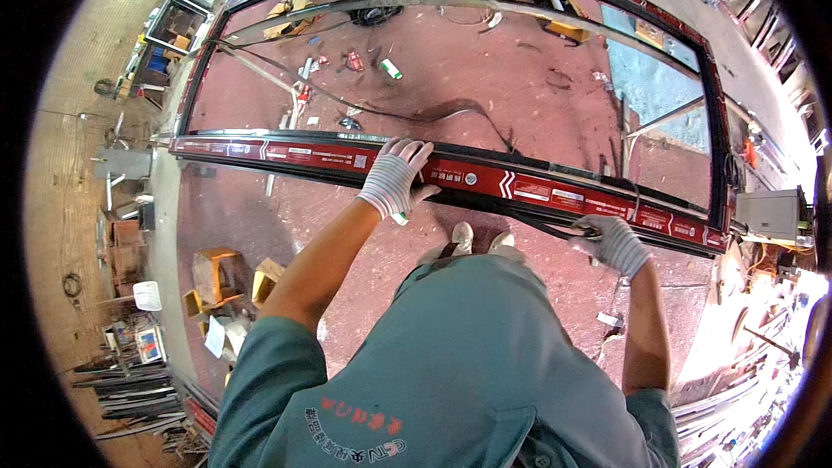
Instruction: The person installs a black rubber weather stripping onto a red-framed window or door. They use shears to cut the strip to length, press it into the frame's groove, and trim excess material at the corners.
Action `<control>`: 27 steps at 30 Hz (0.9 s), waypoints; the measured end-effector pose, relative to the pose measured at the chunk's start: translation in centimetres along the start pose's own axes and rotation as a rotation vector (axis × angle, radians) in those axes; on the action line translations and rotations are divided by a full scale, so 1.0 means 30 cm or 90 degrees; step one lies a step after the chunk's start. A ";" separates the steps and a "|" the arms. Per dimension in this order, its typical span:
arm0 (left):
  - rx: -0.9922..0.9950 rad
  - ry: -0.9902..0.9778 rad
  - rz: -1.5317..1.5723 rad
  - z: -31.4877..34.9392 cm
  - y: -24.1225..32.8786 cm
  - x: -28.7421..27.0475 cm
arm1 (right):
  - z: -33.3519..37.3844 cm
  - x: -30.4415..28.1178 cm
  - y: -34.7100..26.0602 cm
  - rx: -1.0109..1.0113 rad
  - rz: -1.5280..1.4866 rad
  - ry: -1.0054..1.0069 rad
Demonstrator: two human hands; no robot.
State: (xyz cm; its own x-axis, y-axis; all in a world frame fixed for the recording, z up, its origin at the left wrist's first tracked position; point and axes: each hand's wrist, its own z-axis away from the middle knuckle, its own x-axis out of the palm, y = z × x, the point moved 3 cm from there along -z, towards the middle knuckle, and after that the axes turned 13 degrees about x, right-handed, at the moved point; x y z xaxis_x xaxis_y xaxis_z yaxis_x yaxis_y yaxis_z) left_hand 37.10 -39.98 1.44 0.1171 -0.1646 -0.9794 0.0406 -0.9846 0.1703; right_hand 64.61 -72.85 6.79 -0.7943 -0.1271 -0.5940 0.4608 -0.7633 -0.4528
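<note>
In front of me lies a large rectangular window or door frame (303, 153), its dark profile covered with red printed film. My left hand (399, 175), in a striped white knit glove, is closed over the near rail, fingers across the red face and thumb at the near edge. Farther right, my gloved right hand (614, 245) is closed on a thin black flexible strip (544, 226), which looks like a rubber gasket. That strip runs leftward along the near side of the rail. Another length of black strip (451, 109) curves through the frame's opening.
Below the frame, the reddish floor (485, 61) carries scraps and a green-and-white tube (391, 68). Cardboard boxes (217, 275) stand at left, near stacked metal profiles (143, 403). A grey box (768, 213) sits beyond the frame's right end. My shoes (463, 234) are close to the near rail.
</note>
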 end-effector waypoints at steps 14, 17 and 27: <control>0.037 -0.016 0.045 -0.124 0.123 0.035 | -0.144 0.114 0.038 0.134 0.168 0.214; 0.026 -0.014 0.039 -0.153 0.152 0.057 | -0.146 0.126 0.023 0.180 0.177 0.252; 0.014 -0.023 0.000 -0.173 0.189 0.038 | -0.143 0.157 0.026 0.174 0.184 0.332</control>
State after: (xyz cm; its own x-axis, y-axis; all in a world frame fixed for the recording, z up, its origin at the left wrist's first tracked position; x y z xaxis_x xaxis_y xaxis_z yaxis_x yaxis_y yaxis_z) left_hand 42.61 -45.45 1.87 0.0819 -0.1656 -0.9828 0.0194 -0.9856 0.1677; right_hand 62.94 -71.31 0.78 -0.3256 -0.0796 -0.9421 0.4546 -0.8869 -0.0822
